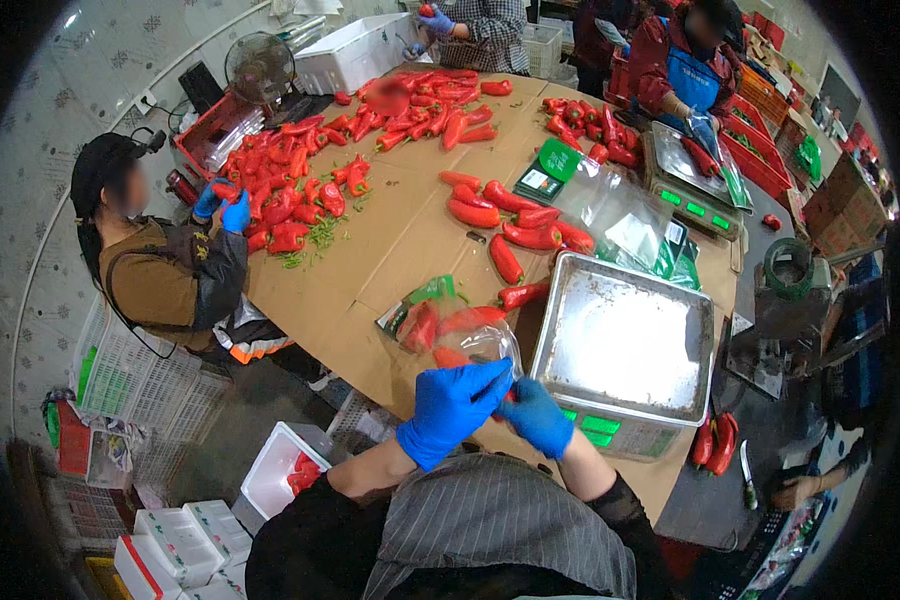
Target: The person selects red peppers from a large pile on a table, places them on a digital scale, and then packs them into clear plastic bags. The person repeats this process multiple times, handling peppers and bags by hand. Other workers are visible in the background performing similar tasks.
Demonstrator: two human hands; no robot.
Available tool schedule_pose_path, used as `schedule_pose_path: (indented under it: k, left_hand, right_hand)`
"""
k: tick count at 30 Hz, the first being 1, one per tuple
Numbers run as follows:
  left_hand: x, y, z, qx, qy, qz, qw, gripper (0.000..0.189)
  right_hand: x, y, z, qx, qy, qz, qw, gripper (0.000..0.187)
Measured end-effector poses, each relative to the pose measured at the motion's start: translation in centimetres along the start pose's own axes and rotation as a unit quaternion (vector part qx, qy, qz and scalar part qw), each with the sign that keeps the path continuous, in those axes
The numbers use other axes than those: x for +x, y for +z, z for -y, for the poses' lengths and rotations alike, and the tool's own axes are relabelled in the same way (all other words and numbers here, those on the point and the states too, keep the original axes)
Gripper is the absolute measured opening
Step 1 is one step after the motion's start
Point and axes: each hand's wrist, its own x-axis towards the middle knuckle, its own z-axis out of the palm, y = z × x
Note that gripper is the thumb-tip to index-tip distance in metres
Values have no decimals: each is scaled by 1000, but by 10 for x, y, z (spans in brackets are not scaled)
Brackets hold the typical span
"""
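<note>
My left hand (457, 409), in a blue glove, pinches the open edge of a clear plastic bag (506, 341). Several red peppers (420, 328) lie inside the bag, whose green-topped end points away from me. My right hand (538, 418), also gloved in blue, is closed at the bag's mouth on a red pepper, mostly hidden by the fingers. Right of my hands stands a weighing scale with a bare metal tray (622, 337). Loose red peppers (505, 259) lie beyond the bag.
A pile of red peppers (277, 172) covers the far left of the cardboard-covered table (390, 225). Flat packaging bags (630, 217) lie behind my scale. Co-workers stand around the table; one uses another scale (690, 180). A knife (747, 472) lies at right, foam boxes (180, 544) at lower left.
</note>
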Motion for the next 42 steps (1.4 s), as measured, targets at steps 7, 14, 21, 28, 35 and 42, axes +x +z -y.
schedule_pose_path:
  k: [7,14,21,28,35,42]
  left_hand:
    - [2,-6,8,67,-61,12,996,22]
    - [5,-11,20,-41,-68,-37,996,20]
    - [28,-58,43,-329,-248,-162,896,23]
    - [62,-86,46,-414,-212,-382,799,18]
    - [28,-51,-17,-408,-117,-11,906,24]
    - [32,-61,-19,-151,59,-99,982,26]
  right_hand:
    - [62,5,-32,468,82,57,878,23]
    - [115,40,-46,120,-101,-103,982,33]
    - [66,42,17,-92,-277,29,956,41]
    - [24,23,52,-317,-317,-103,888,93]
    - [87,16,31,-270,-363,107,885,46]
    - [115,-43,86,-323,-274,116,899,46]
